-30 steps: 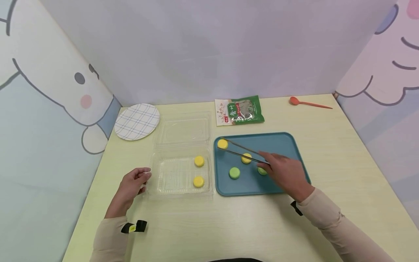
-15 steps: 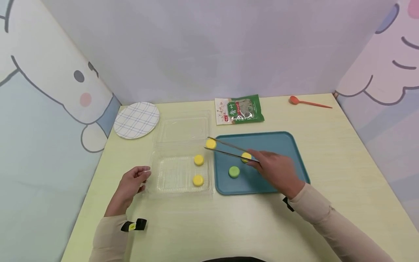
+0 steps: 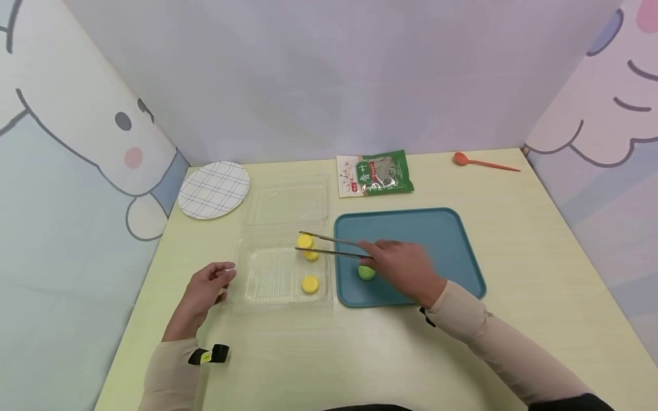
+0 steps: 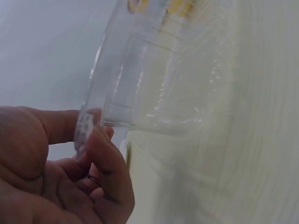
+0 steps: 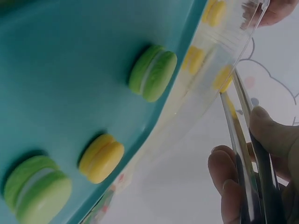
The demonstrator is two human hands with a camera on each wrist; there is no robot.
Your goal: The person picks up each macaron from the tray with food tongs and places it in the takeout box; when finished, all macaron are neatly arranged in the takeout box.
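From where I stand, the right hand (image 3: 403, 267) grips long slim metal tongs (image 3: 339, 253) reaching leftward. Between their tips sits a small round yellow macaron (image 3: 305, 240) — above the open clear plastic box (image 3: 272, 279), whose left edge the left hand (image 3: 207, 288) pinches. Two more yellow macarons (image 3: 310, 285) lie in the box. Just beside it on the pale wooden desk (image 3: 308, 354) is a rectangular blue tray (image 3: 437, 228) — a round green macaron (image 3: 366, 274) shows there, partly covered by the right hand.

In the head view, the slightly blurred right grip (image 3: 403, 268) partly hides a green macaron (image 3: 366, 274).
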